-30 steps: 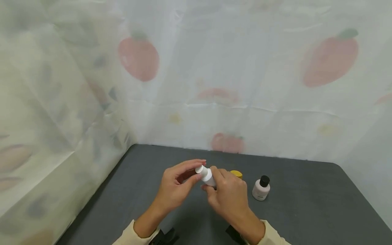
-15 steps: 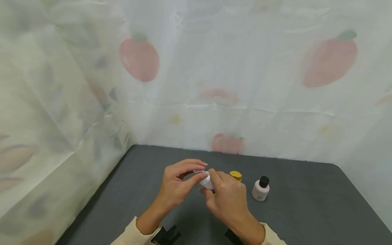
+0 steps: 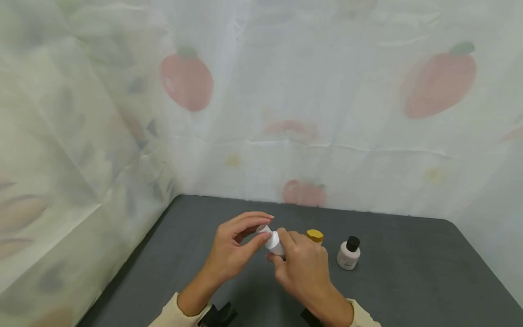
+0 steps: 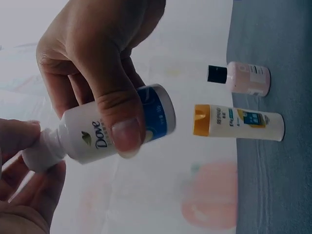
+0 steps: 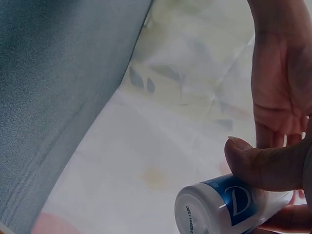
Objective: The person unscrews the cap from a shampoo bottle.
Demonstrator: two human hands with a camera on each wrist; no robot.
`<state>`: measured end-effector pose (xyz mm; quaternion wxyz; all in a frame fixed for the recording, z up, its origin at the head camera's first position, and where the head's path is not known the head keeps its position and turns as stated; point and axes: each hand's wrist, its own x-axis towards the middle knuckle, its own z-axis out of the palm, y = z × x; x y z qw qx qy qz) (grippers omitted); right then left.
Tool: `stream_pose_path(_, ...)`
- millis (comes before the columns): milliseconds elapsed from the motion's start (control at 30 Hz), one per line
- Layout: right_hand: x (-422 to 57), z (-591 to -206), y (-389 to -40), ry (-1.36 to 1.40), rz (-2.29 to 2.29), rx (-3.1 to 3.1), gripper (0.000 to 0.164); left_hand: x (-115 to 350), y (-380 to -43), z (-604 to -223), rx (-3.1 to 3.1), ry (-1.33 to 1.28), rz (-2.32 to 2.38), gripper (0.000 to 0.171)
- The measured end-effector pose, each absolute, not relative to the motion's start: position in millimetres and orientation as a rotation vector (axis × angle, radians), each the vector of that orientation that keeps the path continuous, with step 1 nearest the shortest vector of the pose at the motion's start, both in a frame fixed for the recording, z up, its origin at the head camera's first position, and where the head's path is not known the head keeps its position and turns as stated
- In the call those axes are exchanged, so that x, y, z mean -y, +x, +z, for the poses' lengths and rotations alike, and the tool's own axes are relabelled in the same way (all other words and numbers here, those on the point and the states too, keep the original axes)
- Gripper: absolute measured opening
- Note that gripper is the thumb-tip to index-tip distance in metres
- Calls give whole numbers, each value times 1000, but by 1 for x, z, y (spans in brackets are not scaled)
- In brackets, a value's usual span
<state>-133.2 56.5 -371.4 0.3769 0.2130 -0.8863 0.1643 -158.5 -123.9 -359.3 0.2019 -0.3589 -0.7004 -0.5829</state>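
Note:
In the head view, my left hand (image 3: 232,247) pinches the white cap (image 3: 263,230) of a small white Dove bottle (image 3: 275,244) between thumb and fingers. My right hand (image 3: 304,261) grips the bottle's body, which tilts with its cap toward the left hand. The left wrist view shows the bottle (image 4: 92,134) with its blue label, the right thumb (image 4: 127,134) pressed along its side. At the bottle's neck, the left fingertips hold the cap (image 4: 41,153). From the right wrist view, the bottle's printed base (image 5: 192,214) faces the camera.
Beyond the right hand stands a white bottle with a yellow cap (image 3: 315,235), partly hidden by that hand. To its right is a pale pink bottle with a black cap (image 3: 348,255). Both stand on the dark grey table (image 3: 408,272), backed by a fruit-printed curtain (image 3: 347,113).
The left thumb and fingers have shifted round the cap, covering more of it half a second ago than now. The held bottle has moved slightly left and down in view.

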Motion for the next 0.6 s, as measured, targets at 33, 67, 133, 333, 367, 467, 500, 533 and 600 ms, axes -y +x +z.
stream_pose_path(33,-56,-372,-133,547,420,2264,51,123,-159,-359,1942,-1016,-1623,23)
stream_pose_path(67,-56,-372,-133,548,422,2262,51,123,-159,-359,1933,-1023,-1624,21)
stream_pose_path(133,-56,-372,-132,548,428,2260,51,123,-159,-358,1929,-1025,-1623,17)
stream_pose_path(333,-56,-371,-136,543,446,2254,52,130,-156,-357,2025,-992,-1622,24)
stream_pose_path(367,-56,-371,-137,539,445,2254,52,131,-156,-357,2049,-987,-1621,26)
stream_pose_path(467,-55,-372,-137,528,437,2267,52,133,-156,-358,2089,-976,-1610,30)
stream_pose_path(500,-55,-372,-137,528,434,2274,52,133,-157,-358,2084,-979,-1604,29)
stream_pose_path(533,-55,-372,-136,531,432,2280,52,132,-157,-358,2076,-980,-1605,29)
stream_pose_path(600,-54,-373,-135,536,428,2291,51,131,-158,-359,2051,-988,-1615,27)
